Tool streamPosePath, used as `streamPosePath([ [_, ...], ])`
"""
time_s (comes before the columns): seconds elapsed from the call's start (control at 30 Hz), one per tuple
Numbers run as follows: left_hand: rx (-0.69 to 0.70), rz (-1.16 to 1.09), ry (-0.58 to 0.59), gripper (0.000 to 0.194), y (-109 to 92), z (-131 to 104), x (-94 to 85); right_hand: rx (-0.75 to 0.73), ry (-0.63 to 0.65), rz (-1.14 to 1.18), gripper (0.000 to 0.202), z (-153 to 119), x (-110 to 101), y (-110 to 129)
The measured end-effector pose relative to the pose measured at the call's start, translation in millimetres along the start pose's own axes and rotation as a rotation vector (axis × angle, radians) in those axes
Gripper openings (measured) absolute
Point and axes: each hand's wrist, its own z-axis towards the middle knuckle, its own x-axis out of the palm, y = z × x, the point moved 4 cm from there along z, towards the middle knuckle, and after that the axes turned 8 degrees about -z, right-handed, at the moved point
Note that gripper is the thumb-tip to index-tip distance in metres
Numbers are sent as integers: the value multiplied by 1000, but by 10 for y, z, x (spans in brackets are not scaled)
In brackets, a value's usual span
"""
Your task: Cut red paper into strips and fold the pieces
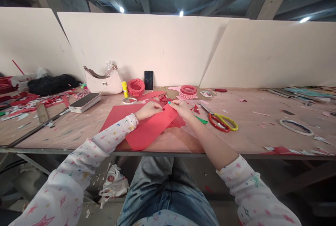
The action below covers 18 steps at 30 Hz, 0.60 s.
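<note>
A sheet of red paper (151, 131) slants across the table's front edge, its upper end between both hands. My left hand (149, 111) is closed on the paper's top edge. Close beside it, my right hand (181, 108) pinches the upper corner between thumb and finger. More red paper (115, 114) lies flat underneath and to the left. Just beyond my fingertips is a small heap of crumpled dark red pieces (165, 98). Scissors with red and yellow handles (223, 121) rest to the right of my right hand, beside a green scrap (201, 120).
Behind the hands stand a yellow glue stick (125, 89), red rings (135, 87), a phone (148, 80) and stacked pink and red rings (188, 92). A pink handbag (103, 83) and a white case (85, 102) are at left. A tape roll (296, 127) lies right.
</note>
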Motion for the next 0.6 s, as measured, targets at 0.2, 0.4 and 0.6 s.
streamPosePath([
  [0.2,-5,6,5,35,-57,-16,-31,-54,35,-20,27,25,-4,-39],
  [0.4,-45,25,-62,30,-32,-20,-84,-77,21,-108,22,65,-37,-80],
  [0.6,-39,82,-75,27,-12,9,-116,-80,22,-102,25,84,-38,-110],
])
